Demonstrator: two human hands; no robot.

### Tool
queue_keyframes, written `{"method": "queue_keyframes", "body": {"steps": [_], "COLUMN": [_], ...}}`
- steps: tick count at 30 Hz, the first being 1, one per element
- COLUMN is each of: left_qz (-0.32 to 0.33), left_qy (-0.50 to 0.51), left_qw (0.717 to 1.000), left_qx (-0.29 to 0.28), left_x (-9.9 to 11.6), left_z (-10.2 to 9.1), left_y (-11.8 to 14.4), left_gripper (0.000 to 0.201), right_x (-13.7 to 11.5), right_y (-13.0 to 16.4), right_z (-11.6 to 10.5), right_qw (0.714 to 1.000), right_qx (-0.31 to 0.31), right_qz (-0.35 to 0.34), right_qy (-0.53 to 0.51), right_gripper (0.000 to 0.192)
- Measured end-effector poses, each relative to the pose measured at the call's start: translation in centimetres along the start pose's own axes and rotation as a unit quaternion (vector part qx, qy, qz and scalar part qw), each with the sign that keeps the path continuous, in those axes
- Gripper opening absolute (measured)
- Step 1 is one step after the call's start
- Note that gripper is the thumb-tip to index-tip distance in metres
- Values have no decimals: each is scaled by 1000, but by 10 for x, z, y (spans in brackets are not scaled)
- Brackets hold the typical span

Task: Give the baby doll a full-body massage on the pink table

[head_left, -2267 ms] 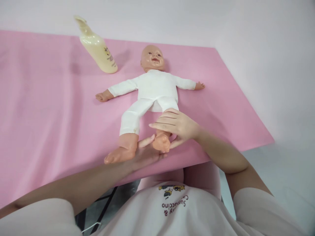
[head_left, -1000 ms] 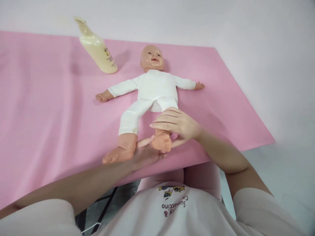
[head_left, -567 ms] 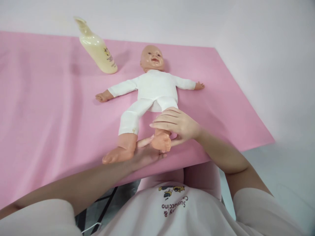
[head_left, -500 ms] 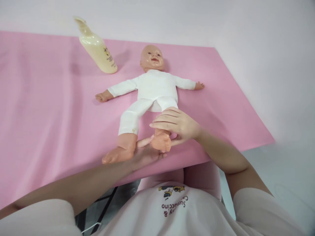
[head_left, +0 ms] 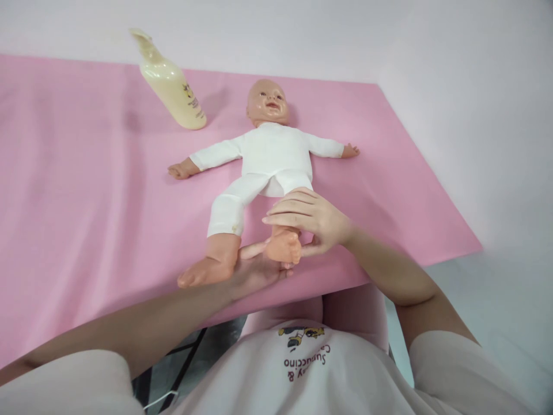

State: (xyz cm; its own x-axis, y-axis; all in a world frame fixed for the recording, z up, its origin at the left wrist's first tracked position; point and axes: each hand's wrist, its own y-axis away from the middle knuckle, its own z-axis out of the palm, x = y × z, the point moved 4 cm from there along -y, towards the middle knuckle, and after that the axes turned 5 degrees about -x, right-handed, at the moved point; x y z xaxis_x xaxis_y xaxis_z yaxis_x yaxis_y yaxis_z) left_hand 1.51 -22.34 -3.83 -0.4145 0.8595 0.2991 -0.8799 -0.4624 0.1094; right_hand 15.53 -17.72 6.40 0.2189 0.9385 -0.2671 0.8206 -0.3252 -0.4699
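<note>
A baby doll (head_left: 276, 148) in a white cloth body lies on its back, arms spread, head away from me. My right hand (head_left: 322, 222) lies across the lower leg on the right side, its fingers over the shin and its thumb beside the foot. From below, my left hand (head_left: 261, 270) cups that same foot (head_left: 283, 248), palm up, with the thumb near the ankle. Part of the left fingers is hidden behind the foot. The doll's other bare foot (head_left: 203, 272) rests close to my left wrist.
A pump bottle (head_left: 170, 92) of pale yellow liquid stands at the back left. Pink sheeting (head_left: 86, 190) with soft folds covers the table, whose front edge runs just before my body. A pale wall (head_left: 475, 115) rises behind and to the right.
Both hands keep their places on the leg and foot. The held foot has tipped up very slightly, and the doll's other foot has shifted a touch to the left.
</note>
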Motion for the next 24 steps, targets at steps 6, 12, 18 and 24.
{"method": "queue_keyframes", "body": {"steps": [6,12,18,24], "left_qz": [-6,10,6,-1], "left_qy": [-32,-46,-46,-54], "left_qw": [999,999,999,998], "left_qx": [17,17,0,23], "left_x": [4,6,6,6], "left_z": [8,6,6,5], "left_y": [1,1,0,0], "left_gripper": [37,38,35,39], "right_x": [-1,0,4,5], "right_y": [0,1,2,3], "right_z": [-1,1,5,5], "right_qw": [1000,1000,999,998], "right_qx": [15,7,-23,-24], "right_qz": [-3,-6,-15,-22], "right_qy": [-4,7,42,56], "right_gripper": [46,46,55,60]}}
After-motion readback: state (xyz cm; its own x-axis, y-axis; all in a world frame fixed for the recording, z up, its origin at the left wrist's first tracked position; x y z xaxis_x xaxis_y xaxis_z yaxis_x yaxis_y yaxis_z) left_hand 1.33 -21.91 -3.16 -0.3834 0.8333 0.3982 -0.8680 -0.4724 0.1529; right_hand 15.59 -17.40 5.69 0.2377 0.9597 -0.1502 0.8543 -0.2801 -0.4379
